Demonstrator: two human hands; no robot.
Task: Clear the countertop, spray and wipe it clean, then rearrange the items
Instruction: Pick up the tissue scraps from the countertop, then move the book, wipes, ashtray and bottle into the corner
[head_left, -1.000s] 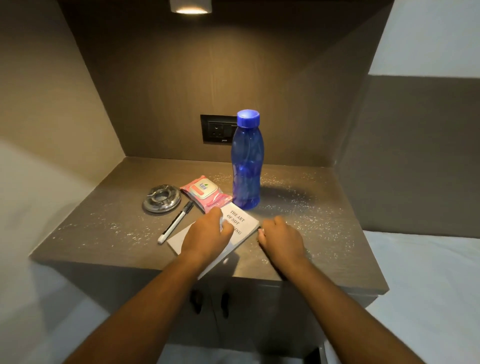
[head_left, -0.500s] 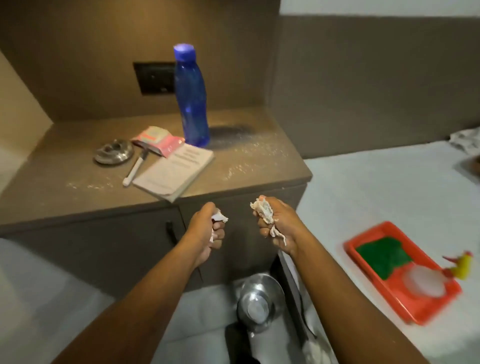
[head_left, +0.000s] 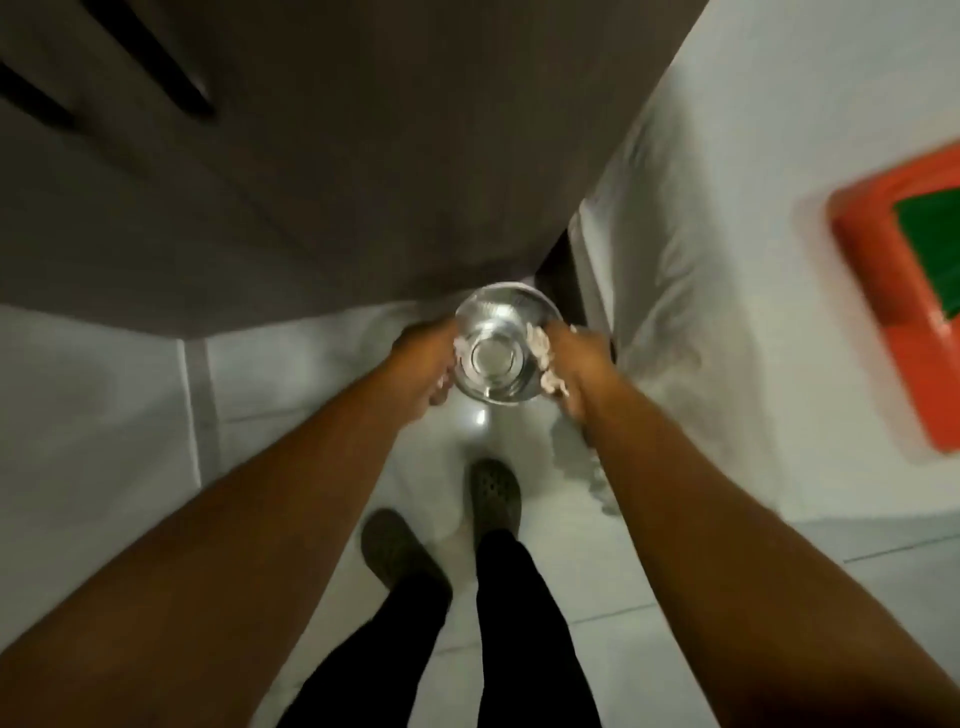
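I am looking straight down at the floor; the countertop is out of view. A shiny steel bowl (head_left: 491, 358) stands on the white tiles at the foot of the brown cabinet (head_left: 311, 182). My left hand (head_left: 428, 361) is at the bowl's left rim, closed around a small white paper scrap that barely shows. My right hand (head_left: 579, 364) is at the right rim, gripping crumpled paper scraps (head_left: 543, 358) that hang over the bowl's edge. The bowl's inside looks bare.
Dark cabinet handles (head_left: 171, 67) show at the top left. An orange tray (head_left: 883, 332) with a green cloth (head_left: 930, 249) lies on the white bed at right. My feet in dark shoes (head_left: 496, 499) stand just behind the bowl.
My view swung from the countertop down to the floor. Both hands picked paper scraps off the counter, then dropped to the rim of the steel bowl.
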